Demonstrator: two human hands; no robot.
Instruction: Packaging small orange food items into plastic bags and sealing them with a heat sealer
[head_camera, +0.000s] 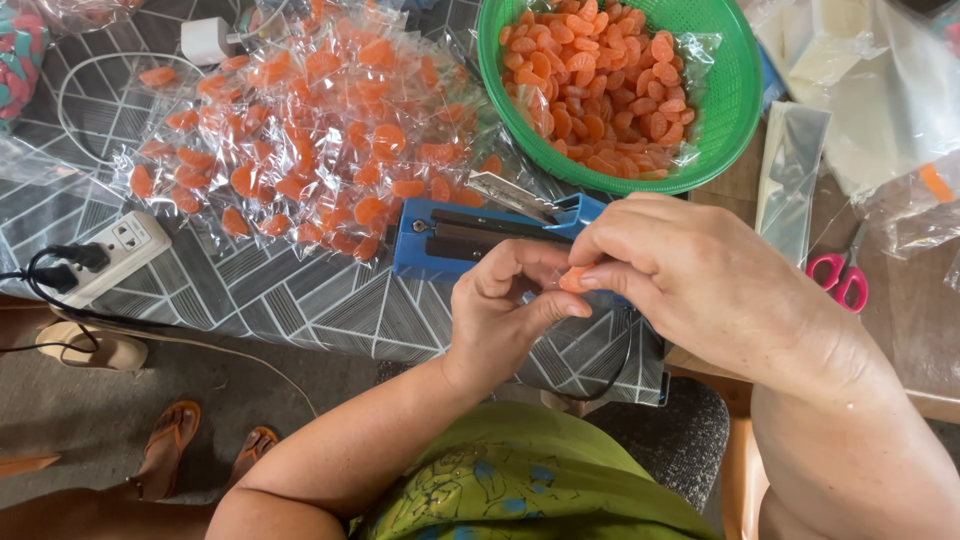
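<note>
My left hand (505, 310) and my right hand (690, 275) meet in front of a blue heat sealer (450, 240). Between the fingertips of both hands sits an orange wedge-shaped candy (575, 278); a thin clear bag around it is hard to make out. A green plastic basket (735, 95) full of loose orange candies (600, 85) stands just beyond my right hand. To the left of the sealer lies a heap of small clear bags filled with orange candies (310, 140).
A white power strip (115, 250) with black plugs sits at the table's left edge. Pink-handled scissors (842, 280) and empty clear bags (790, 175) lie at the right. Sandalled feet (165, 450) rest on the floor below left.
</note>
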